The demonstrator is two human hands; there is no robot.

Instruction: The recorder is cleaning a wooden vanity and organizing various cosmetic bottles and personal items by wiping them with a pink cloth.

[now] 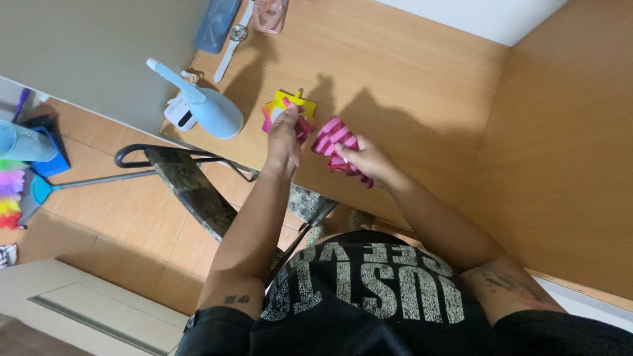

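Note:
My left hand (283, 140) rests on a small stack of coloured cloths (290, 105), yellow on top with pink and orange edges, lying on the wooden desk (409, 72). My right hand (368, 160) grips a pink and dark-red striped cloth (335, 137), held just above the desk to the right of the stack. The striped cloth hangs partly under my right fingers. Both hands are close together near the desk's front edge.
A light blue handheld device (204, 105) lies on the desk's left corner beside a white charger (178, 113). A wristwatch (234, 36), a blue case (216, 23) and a pink item (270, 13) lie further back. A folding chair (191, 184) stands below; cleaning tools (20, 165) sit on the floor.

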